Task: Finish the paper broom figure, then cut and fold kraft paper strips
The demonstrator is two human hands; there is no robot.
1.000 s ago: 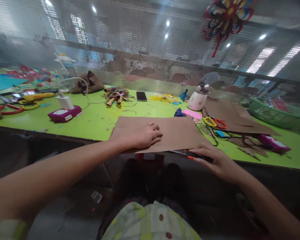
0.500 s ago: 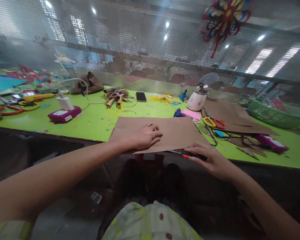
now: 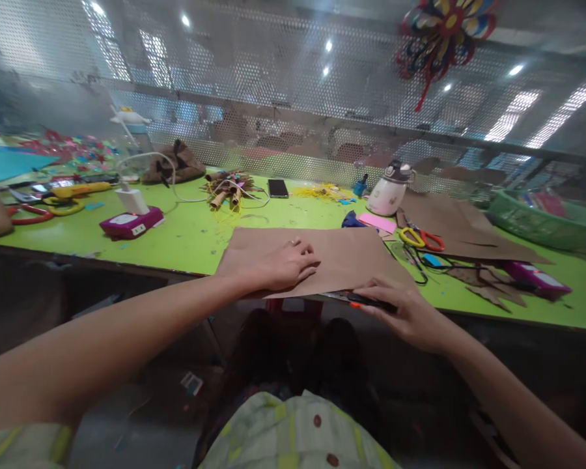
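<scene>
A sheet of brown paper lies flat on the green table, reaching its near edge. My left hand rests palm down on the sheet, fingers stretched flat, a ring on one finger. My right hand is at the sheet's near right corner, fingers wrapped round a dark cutter with an orange tip that lies along the paper's edge.
Yellow and orange scissors, more brown paper and a white kettle-shaped bottle sit to the right. A phone, paper rolls, a magenta box with a charger and a green basket also stand around.
My right hand with the cutter has slid a little to the left along the near edge of the paper. My left hand stays flat on the sheet.
</scene>
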